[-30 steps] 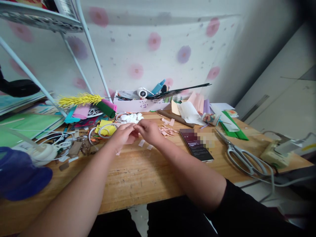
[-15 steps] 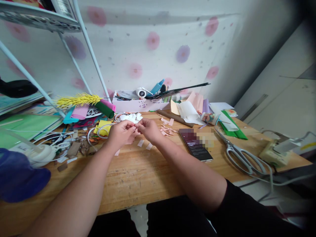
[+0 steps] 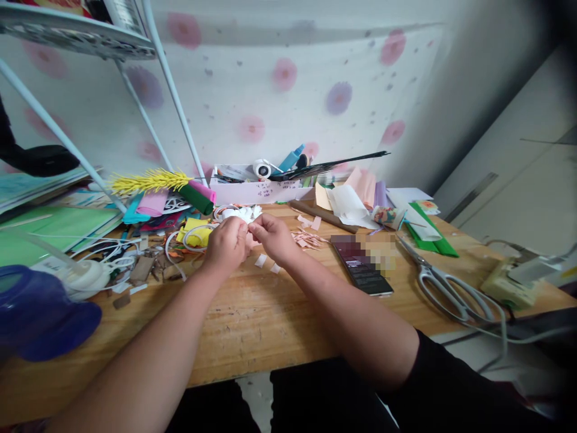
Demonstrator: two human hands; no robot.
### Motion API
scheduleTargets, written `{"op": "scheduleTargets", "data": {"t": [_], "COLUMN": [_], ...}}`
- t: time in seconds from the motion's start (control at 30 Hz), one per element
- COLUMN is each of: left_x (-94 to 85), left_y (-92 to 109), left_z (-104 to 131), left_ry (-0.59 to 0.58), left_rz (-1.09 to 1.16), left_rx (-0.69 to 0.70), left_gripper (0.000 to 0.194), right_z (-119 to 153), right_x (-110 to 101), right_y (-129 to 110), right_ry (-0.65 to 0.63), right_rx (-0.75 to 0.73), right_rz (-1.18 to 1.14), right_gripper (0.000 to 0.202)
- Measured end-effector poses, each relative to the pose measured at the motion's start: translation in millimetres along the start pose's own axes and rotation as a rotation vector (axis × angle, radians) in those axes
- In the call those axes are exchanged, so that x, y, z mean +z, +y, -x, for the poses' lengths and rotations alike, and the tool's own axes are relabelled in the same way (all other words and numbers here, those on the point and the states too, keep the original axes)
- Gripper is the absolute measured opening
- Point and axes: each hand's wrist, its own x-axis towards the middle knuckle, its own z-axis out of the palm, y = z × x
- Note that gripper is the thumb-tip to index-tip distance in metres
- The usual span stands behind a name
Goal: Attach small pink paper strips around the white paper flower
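Over the wooden table, my left hand (image 3: 228,242) and my right hand (image 3: 271,236) meet fingertip to fingertip, both closed in a pinch. What they pinch is too small and too covered by the fingers to make out. A heap of white petal-like pieces (image 3: 242,213) lies just behind them. Small pale pink paper pieces (image 3: 260,260) are scattered on the table under and beside my right hand. To its right lies a pile of thin pale pink strips (image 3: 310,239), with a few flat pink scraps (image 3: 309,222) behind it.
Right of my arms are a phone (image 3: 360,267), large scissors (image 3: 444,285) and a power socket block (image 3: 509,282). A white box of tools (image 3: 259,192) stands against the wall. On the left are a yellow fuzzy stem (image 3: 151,180), a glue gun (image 3: 83,276), a blue object (image 3: 45,316) and a metal rack (image 3: 178,108).
My left hand has turned and its fingers have curled in more around the pinch. The view has shifted slightly, so everything sits a little further right.
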Motion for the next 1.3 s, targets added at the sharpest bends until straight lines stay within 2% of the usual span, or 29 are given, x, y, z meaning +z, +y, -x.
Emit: {"op": "scheduleTargets", "data": {"t": [0.07, 0.2, 0.27, 0.37, 0.47, 0.6, 0.77, 0.87, 0.93, 1.03, 1.17, 1.23, 1.3], "left_x": [2.9, 7.8, 6.8, 2.0, -0.7, 1.7, 0.6, -2.4, -3.4, -2.8, -1.3, -1.6, -2.2], "left_y": [0.8, 0.4, -0.4, -1.2, -3.1, -10.1, -14.3, -10.3, -6.5, -1.8, -0.3, -2.1, -4.7], "left_z": [-0.4, -1.4, -1.7, -2.2, -2.9, -3.4, -3.7, -3.4, -2.8, -1.0, 1.1, 1.4, 1.2], "left_ry": [-0.017, -0.123, -0.165, -0.221, -0.294, -0.259, -0.240, -0.267, -0.288, -0.341, -0.431, -0.445, -0.453], "left_rz": [0.136, 0.669, 0.822, 0.834, 0.817, 0.667, 0.347, 0.263, 0.306, 0.560, 0.984, 1.075, 1.063], "left_rx": [-0.103, -0.392, -0.454, -0.421, -0.337, -0.259, -0.172, -0.110, -0.095, -0.169, -0.347, -0.400, -0.414], "left_gripper": [0.026, 0.034, 0.036, 0.033, 0.024, 0.018, 0.015, 0.019, 0.023, 0.025, 0.027, 0.028, 0.027], "right_z": [0.9, 3.1, 3.9, 3.4, 1.0, -1.3, -2.1, -3.0, -3.2, -1.9, 1.1, 1.6, 1.0], "right_x": [-0.9, -4.2, -6.1, -9.3, -12.2, -13.8, -14.1, -16.1, -18.0, -20.3, -22.3, -23.7, -25.7], "right_y": [-1.6, -5.7, -7.0, -6.5, -2.6, 2.4, 2.4, -0.8, -3.8, -8.7, -13.7, -14.6, -14.5], "right_ry": [0.012, 0.010, -0.007, -0.002, -0.009, -0.061, -0.077, -0.061, -0.055, -0.070, -0.223, -0.283, -0.291], "right_rx": [-0.037, -0.149, -0.219, -0.223, -0.096, 0.034, 0.005, -0.023, -0.033, -0.028, 0.006, 0.005, -0.013], "right_rz": [0.044, 0.225, 0.297, 0.316, 0.263, 0.214, 0.259, 0.273, 0.264, 0.179, -0.112, -0.193, -0.163], "right_gripper": [0.023, 0.026, 0.027, 0.028, 0.027, 0.030, 0.029, 0.028, 0.028, 0.028, 0.027, 0.027, 0.026]}}
